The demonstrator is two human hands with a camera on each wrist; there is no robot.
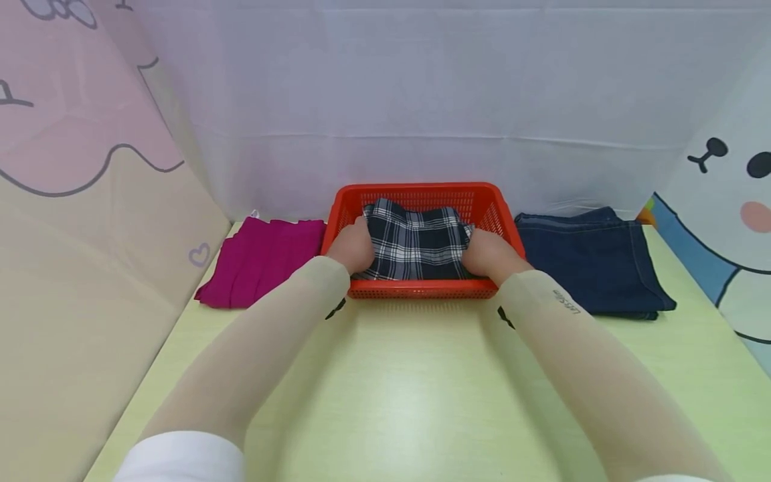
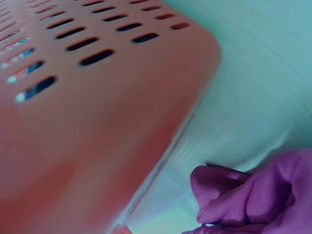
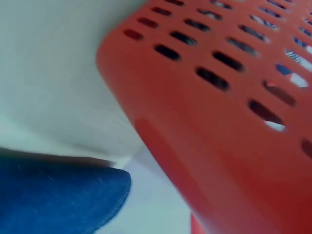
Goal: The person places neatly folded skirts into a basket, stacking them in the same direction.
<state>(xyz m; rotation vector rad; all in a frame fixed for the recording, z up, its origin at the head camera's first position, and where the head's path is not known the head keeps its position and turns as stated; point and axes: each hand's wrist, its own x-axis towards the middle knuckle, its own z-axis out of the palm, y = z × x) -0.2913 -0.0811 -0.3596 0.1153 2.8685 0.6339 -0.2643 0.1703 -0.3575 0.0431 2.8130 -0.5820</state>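
Note:
A black-and-white plaid cloth (image 1: 412, 244) lies inside a red perforated plastic basket (image 1: 421, 289) in the head view. The left hand (image 1: 354, 248) grips the cloth's left edge, and the right hand (image 1: 486, 253) grips its right edge. Both hands reach over the basket's front corners, their fingertips largely hidden by the cloth. In each wrist view the basket's outer wall fills much of the picture, and neither hand shows there. Through the slots in the right wrist view, bits of dark and white cloth are visible.
Left of the basket lies a folded magenta garment (image 1: 265, 261); at its right, a folded dark blue denim garment (image 1: 593, 264). All rest on a pale yellow-green table (image 1: 409, 388). A white cloth backdrop (image 1: 421, 87) hangs behind, with printed panels at both sides.

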